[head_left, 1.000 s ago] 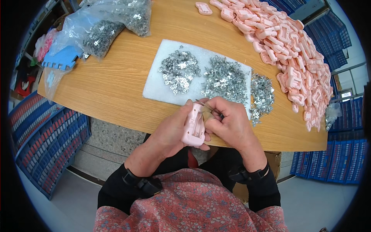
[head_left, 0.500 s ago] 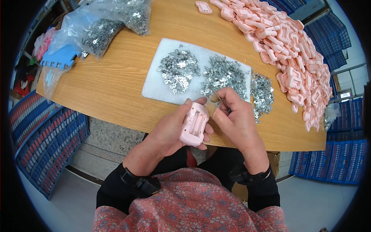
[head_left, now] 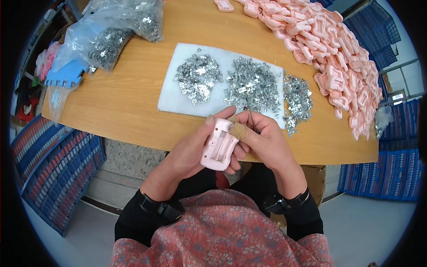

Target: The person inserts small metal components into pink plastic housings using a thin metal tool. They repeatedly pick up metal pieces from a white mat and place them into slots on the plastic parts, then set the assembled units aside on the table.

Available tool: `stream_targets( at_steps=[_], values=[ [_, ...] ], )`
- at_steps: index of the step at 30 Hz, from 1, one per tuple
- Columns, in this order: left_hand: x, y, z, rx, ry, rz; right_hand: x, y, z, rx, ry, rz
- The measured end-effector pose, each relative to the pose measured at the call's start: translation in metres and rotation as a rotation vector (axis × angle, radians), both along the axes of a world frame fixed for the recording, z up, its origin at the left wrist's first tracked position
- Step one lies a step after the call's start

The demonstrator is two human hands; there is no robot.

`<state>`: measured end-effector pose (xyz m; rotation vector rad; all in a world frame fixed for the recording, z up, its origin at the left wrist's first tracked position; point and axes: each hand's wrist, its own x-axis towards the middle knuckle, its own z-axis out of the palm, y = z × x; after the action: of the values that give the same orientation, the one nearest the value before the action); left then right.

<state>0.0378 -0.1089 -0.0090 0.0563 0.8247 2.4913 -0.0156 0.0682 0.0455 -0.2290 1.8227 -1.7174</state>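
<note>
My left hand [head_left: 189, 149] is closed round a pale pink plastic housing [head_left: 207, 156] with an open battery compartment facing up. My right hand [head_left: 267, 140] meets it from the right, its thumb, wrapped in a tan covering, pressing at the compartment's upper right corner. A thin, dark metal tool [head_left: 251, 119] pokes up between the right fingers; its tip is hidden. Small metal contact pieces lie beyond my hands: a left pile [head_left: 199, 78] and a middle pile [head_left: 253, 84] on a white foam sheet [head_left: 171, 100], and a third pile [head_left: 297, 102] off its right edge.
A large heap of pink housings [head_left: 331, 49] covers the table's far right. Clear bags of metal pieces [head_left: 109, 44] lie at the far left, beside a blue foam mat piece [head_left: 66, 74]. Blue racks [head_left: 62, 164] stand left of the wooden table [head_left: 129, 102], with more racks [head_left: 378, 178] at right.
My right hand has moved in against the housing, its thumb now over the compartment's upper corner. The housing has shifted slightly left and down in view. The whole view has shifted a little.
</note>
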Motion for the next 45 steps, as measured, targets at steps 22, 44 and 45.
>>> stream_targets(
  at_steps=[22,44,45],
  values=[
    [0.002,0.004,0.037,-1.156,0.519,0.219,0.006,0.016,-0.006,0.073,-0.003,-0.062],
    [0.012,-0.010,0.002,0.311,-0.173,-0.072,0.000,0.001,-0.013,0.030,0.297,-0.018],
    [0.011,-0.010,-0.002,0.313,-0.175,-0.073,-0.001,0.001,-0.012,0.032,0.301,-0.003]
  ],
)
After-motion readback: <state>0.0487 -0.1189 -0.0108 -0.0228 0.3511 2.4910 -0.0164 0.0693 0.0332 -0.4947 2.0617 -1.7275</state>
